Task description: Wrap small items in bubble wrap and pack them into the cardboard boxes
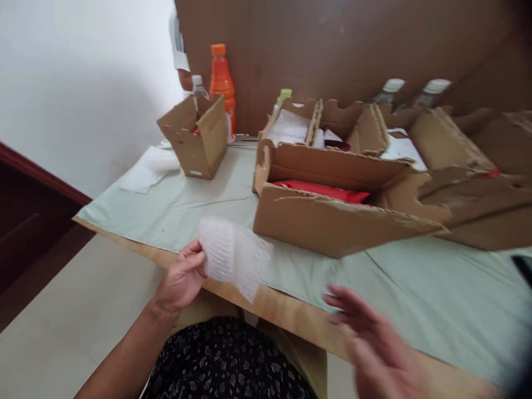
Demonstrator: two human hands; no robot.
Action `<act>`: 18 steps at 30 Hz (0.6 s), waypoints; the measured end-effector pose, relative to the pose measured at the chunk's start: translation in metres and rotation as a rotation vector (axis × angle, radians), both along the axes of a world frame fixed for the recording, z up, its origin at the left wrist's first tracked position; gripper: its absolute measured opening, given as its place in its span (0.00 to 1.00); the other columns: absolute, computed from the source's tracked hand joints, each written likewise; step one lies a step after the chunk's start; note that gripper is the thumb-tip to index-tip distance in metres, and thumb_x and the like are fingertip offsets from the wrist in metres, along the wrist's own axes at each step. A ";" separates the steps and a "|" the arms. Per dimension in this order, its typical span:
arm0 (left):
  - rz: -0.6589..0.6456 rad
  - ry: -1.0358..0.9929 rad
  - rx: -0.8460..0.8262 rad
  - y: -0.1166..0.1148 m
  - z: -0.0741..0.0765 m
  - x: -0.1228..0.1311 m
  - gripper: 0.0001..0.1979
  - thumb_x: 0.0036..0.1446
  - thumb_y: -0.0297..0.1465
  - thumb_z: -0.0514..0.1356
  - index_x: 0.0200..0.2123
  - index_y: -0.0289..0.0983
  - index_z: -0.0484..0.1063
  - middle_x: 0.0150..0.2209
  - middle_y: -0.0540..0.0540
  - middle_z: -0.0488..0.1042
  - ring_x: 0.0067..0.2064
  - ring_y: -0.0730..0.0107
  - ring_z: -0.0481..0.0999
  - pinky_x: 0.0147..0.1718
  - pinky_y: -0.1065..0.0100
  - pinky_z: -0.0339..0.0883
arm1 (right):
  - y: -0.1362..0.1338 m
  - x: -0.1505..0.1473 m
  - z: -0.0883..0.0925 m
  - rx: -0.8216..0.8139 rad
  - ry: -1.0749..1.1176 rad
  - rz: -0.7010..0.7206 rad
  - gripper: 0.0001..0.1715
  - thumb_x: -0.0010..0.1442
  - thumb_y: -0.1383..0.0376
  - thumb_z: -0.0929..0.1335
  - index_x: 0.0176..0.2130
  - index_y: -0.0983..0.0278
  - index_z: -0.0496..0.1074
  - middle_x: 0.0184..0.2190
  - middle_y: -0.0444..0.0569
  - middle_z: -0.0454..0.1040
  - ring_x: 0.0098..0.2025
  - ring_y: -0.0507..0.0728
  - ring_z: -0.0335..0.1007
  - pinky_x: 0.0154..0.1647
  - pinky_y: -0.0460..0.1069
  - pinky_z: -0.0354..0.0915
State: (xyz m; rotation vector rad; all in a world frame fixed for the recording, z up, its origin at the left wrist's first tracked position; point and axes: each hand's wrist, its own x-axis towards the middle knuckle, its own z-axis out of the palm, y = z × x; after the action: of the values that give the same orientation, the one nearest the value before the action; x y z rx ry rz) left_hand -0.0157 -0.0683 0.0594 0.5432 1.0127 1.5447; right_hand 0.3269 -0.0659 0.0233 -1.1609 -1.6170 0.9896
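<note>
My left hand (187, 275) pinches the left edge of a piece of clear bubble wrap (235, 255), which hangs partly folded above the front edge of the table. Its loose right end droops toward the wooden edge. Apart from it, my right hand (374, 343) is at the lower right, blurred by motion, with fingers spread and nothing seen in them. The nearest box is a long cardboard box (324, 227) with a red packet (322, 191) inside, standing just beyond both hands.
Behind stand more cardboard compartments, one with bubble wrap (290, 126), another with a white item (403, 148). To the left are a small cardboard box (197, 138), an orange bottle (221, 83) and a white sheet roll (152, 166). A pale green cloth (166, 205) covers the table.
</note>
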 end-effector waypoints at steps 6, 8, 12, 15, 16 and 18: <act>-0.345 0.044 -0.111 0.006 -0.009 0.076 0.15 0.53 0.43 0.74 0.39 0.39 0.81 0.36 0.47 0.81 0.37 0.67 0.78 0.39 0.67 0.71 | -0.005 -0.059 0.031 -0.088 0.094 -0.151 0.26 0.64 0.50 0.74 0.55 0.61 0.78 0.47 0.54 0.85 0.44 0.62 0.83 0.42 0.53 0.79; -0.242 0.178 -0.076 0.007 -0.009 0.080 0.17 0.59 0.44 0.70 0.46 0.42 0.80 0.47 0.45 0.82 0.49 0.60 0.80 0.50 0.62 0.72 | 0.004 -0.053 0.038 -0.031 0.065 -0.262 0.12 0.67 0.56 0.72 0.43 0.60 0.81 0.37 0.49 0.85 0.36 0.58 0.83 0.37 0.50 0.78; -0.068 0.536 0.183 0.003 -0.006 0.071 0.31 0.61 0.49 0.67 0.65 0.48 0.68 0.67 0.42 0.71 0.69 0.48 0.67 0.68 0.47 0.60 | 0.013 -0.044 0.051 0.139 -0.019 -0.192 0.07 0.68 0.63 0.71 0.43 0.58 0.81 0.36 0.46 0.84 0.35 0.55 0.80 0.37 0.49 0.76; -0.029 0.814 0.299 -0.001 -0.005 0.070 0.46 0.56 0.47 0.72 0.73 0.51 0.56 0.73 0.41 0.62 0.74 0.44 0.60 0.71 0.43 0.53 | 0.018 -0.043 0.063 0.241 0.010 0.020 0.10 0.68 0.68 0.69 0.45 0.56 0.80 0.40 0.46 0.83 0.42 0.55 0.81 0.44 0.49 0.77; -0.020 0.887 0.296 -0.001 -0.005 0.070 0.48 0.56 0.46 0.72 0.74 0.52 0.53 0.74 0.40 0.60 0.75 0.44 0.58 0.71 0.42 0.52 | 0.019 -0.042 0.067 0.238 0.038 0.060 0.11 0.69 0.69 0.69 0.46 0.55 0.80 0.44 0.46 0.83 0.46 0.56 0.81 0.48 0.50 0.76; -0.017 0.969 0.253 0.000 -0.007 0.071 0.49 0.58 0.45 0.71 0.75 0.51 0.50 0.75 0.38 0.57 0.75 0.42 0.57 0.71 0.40 0.53 | 0.020 -0.035 0.073 0.186 0.106 0.111 0.12 0.70 0.69 0.68 0.48 0.53 0.79 0.50 0.46 0.82 0.53 0.57 0.80 0.52 0.52 0.76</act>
State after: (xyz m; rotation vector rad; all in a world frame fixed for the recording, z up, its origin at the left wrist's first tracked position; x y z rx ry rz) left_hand 0.0554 -0.0687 0.0522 1.5615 1.5095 1.3895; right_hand 0.2919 -0.0456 0.0967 -0.8877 -1.6640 0.9332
